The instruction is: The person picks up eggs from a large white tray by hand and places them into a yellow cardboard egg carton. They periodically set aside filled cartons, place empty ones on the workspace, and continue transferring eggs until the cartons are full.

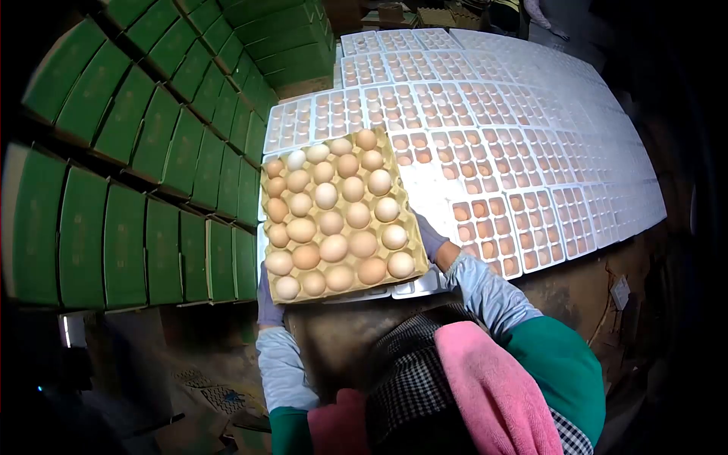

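A tan pulp egg tray [407, 220] full of brown and cream eggs [331, 222] is held in front of me, over the near left part of the white trays. My left hand [268, 301], in a purple-grey glove, grips the tray's near left edge; its fingers are mostly hidden beneath. On the right edge, my right hand [431, 236], gloved alike, holds the tray, its fingers also largely hidden under it. Just right of the tray lies a white plastic tray [485, 236] with eggs in its compartments.
Stacked green boxes [106, 235] form a wall along the left. Rows of white egg-filled trays [485, 102] spread to the back and right. Another person's hand [560, 33] shows at the far edge. Brown floor [561, 303] lies below the near edge.
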Demonstrator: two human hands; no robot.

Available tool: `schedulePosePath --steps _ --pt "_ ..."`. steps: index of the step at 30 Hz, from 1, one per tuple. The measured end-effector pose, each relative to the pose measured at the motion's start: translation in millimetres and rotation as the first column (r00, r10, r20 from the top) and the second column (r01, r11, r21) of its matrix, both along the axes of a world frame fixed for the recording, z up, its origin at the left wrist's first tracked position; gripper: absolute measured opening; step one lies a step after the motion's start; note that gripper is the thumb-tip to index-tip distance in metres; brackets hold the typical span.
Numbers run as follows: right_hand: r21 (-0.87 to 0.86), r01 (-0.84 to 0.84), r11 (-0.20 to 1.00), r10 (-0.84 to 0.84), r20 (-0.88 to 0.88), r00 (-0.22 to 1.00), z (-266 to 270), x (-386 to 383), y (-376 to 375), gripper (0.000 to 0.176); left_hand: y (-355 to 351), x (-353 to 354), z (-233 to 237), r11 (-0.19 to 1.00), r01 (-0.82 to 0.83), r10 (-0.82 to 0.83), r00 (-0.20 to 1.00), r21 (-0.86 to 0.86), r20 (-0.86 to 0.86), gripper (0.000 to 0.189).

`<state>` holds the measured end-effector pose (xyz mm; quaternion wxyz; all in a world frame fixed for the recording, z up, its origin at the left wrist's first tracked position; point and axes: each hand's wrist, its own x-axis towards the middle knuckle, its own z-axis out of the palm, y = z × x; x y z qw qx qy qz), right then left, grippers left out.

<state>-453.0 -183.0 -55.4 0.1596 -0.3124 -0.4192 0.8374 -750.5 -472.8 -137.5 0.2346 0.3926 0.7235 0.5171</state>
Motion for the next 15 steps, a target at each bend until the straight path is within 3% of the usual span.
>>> schedulePosePath --steps 2,5,6,8,9,12,14,15 --pt "0.127 0.053 0.99 -0.047 -0.048 0.998 -23.5 0.8 -1.2 0.047 45.8 -12.4 -8.5 0.977 -0.048 0.065 0.995 -0.206 0.08 0.043" --pt "0.461 -0.093 0.883 0.062 0.08 0.995 -53.5 5.4 12.0 0.064 91.3 -17.9 -17.9 0.956 -0.056 0.122 0.969 -0.288 0.216 0.044" --pt "0.442 -0.063 0.895 0.029 0.082 0.996 -44.1 3.7 10.5 0.064 103.0 -19.3 -19.5 0.952 -0.054 0.127 0.965 -0.301 0.23 0.044" --pt "0.434 -0.233 0.87 0.16 0.2 0.967 -17.8 1.6 18.1 0.067 122.8 -22.5 -21.2 0.95 -0.032 0.111 0.964 -0.311 0.241 0.044" --pt "0.616 -0.014 0.788 -0.085 0.131 0.988 -82.1 -8.7 10.9 0.056 129.9 -24.0 -22.1 0.95 -0.025 0.11 0.96 -0.312 0.257 0.044" --pt "0.492 -0.057 0.869 -0.05 0.201 0.978 -90.2 -11.0 16.9 0.056 149.1 -26.3 -15.8 0.95 0.008 0.088 0.952 -0.311 0.293 0.045" --pt "0.721 -0.237 0.651 -0.104 0.394 0.913 -74.3 -8.4 12.6 0.052 160.7 -23.0 -8.7 0.953 0.02 0.079 0.946 -0.302 0.313 0.045" --pt "0.722 -0.344 0.6 -0.099 0.494 0.864 -55.6 -6.7 11.6 0.051 163.8 -18.6 -4.8 0.955 0.019 0.081 0.943 -0.296 0.322 0.046"
